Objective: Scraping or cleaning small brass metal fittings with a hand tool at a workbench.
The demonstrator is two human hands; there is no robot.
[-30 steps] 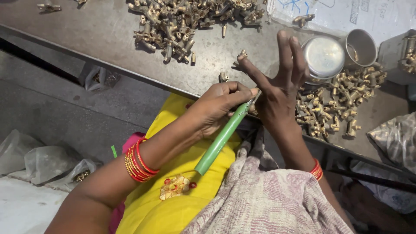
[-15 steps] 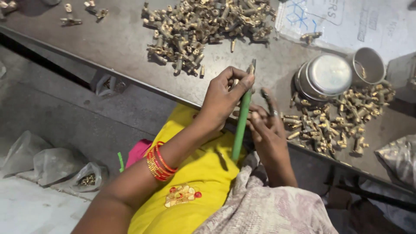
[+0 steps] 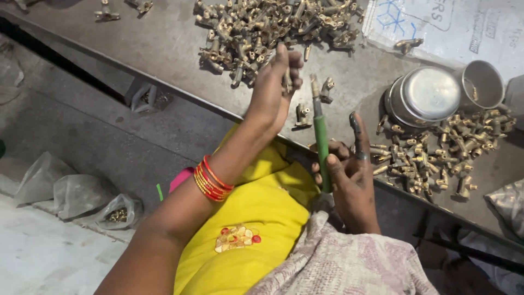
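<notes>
Two hands — right hand (image 3: 349, 175) clasps green-handled tool (image 3: 321, 136), left hand (image 3: 275, 90) pinches small brass fitting (image 3: 287, 81).

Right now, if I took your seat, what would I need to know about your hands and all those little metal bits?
Left hand: raised over the table, pinching one small brass piece.
Right hand: holding the green-handled tool upright, tip up.
Big brass pile lies at the table's far side; a smaller pile sits right, beside the round tins.
Which pile is finished can't be told. The piece and the tool are still apart.
</notes>
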